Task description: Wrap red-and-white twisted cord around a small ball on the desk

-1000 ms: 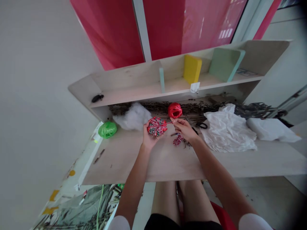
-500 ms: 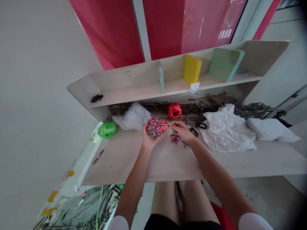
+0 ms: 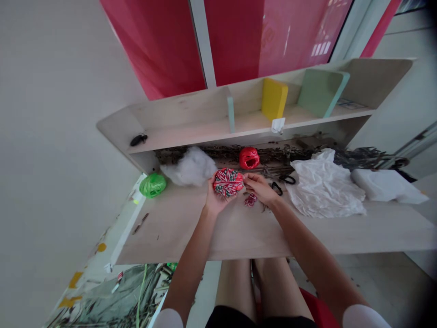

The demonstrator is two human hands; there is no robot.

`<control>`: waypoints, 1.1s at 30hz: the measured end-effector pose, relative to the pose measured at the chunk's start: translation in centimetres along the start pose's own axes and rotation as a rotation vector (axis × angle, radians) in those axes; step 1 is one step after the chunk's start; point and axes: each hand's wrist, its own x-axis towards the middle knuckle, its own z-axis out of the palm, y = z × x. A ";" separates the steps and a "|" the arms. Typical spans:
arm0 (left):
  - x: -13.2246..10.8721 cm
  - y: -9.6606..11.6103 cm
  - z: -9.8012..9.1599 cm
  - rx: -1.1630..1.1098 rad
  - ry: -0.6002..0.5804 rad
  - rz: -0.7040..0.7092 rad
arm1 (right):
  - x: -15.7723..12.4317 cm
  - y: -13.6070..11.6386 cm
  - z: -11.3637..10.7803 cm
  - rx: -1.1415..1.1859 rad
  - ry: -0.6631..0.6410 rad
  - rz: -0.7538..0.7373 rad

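Soft, even daylight leaves only faint shadows on the pale desk (image 3: pixel 221 232) and a darker band under the shelf (image 3: pixel 191 130). Pale reflections streak the glossy red panel (image 3: pixel 290 41) at upper right. The wide lens bows straight edges, darkens the right corners, and detail on the striped ball (image 3: pixel 228 181) looks soft.

Wooden desk (image 3: pixel 205 228), green twine ball (image 3: pixel 152 184), white cloth (image 3: pixel 327 187)

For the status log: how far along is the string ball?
Done: the ball shows string wraps across its whole visible face. In hand: left hand cups it, right hand pinches at its edge. Left: a small string bundle lies on the desk, scissors untouched.
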 end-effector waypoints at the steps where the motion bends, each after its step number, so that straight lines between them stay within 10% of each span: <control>1: 0.1 -0.1 0.0 0.016 0.002 0.001 | -0.1 0.0 0.0 0.014 -0.014 0.012; 9: 1.6 -1.4 0.1 0.415 0.192 0.294 | -0.4 -0.5 -0.5 0.051 0.014 -0.012; 18: 1.6 -2.2 -0.1 0.523 0.149 0.231 | -0.1 0.2 0.1 -0.240 -0.073 -0.094; 33: 0.5 -0.4 0.9 0.197 0.127 0.121 | 0.1 0.0 -0.5 -0.096 -0.035 -0.010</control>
